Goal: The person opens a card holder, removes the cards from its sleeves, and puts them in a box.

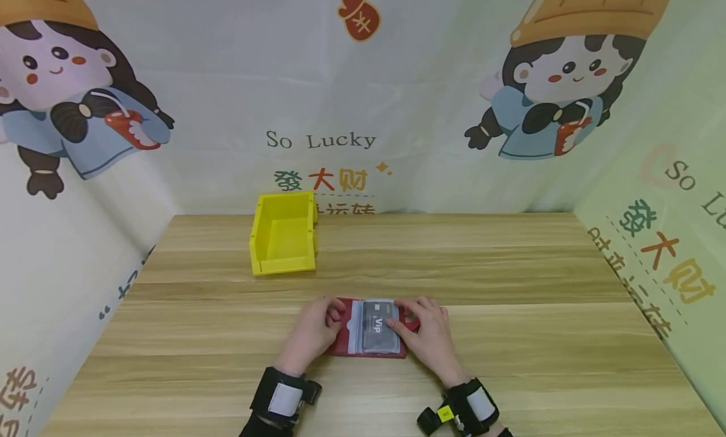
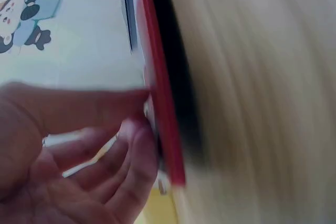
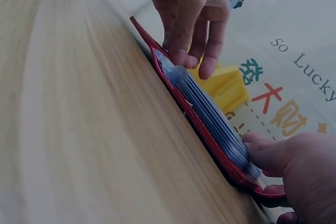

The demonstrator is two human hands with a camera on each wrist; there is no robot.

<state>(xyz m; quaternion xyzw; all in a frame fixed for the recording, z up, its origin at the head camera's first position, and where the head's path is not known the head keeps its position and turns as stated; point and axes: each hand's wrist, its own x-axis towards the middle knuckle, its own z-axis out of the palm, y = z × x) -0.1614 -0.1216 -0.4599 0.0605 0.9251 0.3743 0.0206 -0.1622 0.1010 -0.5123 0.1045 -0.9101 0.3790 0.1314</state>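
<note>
A red card holder (image 1: 341, 345) lies spread on the table, clear sleeves upward. Under the top sleeve shows a grey card (image 1: 372, 341) marked "Vip". My right hand (image 1: 430, 337) grips the holder's right edge, its thumb on the stack of sleeves (image 3: 212, 117) and its fingers at the red flap. At the left part of the cover is my left hand (image 1: 311, 331). Its thumb and fingertips touch the inner side of the red cover (image 2: 164, 114), with the fingers loosely bent. Blur in the left wrist view hides whether a sleeve is between them.
Behind the holder, toward the left, a yellow open bin (image 1: 283, 235) stands near the back of the wood-grain table (image 1: 510, 267). Printed cloth walls (image 1: 420, 109) close off the back and both sides. A black strap with a small camera (image 1: 462, 408) is on each wrist.
</note>
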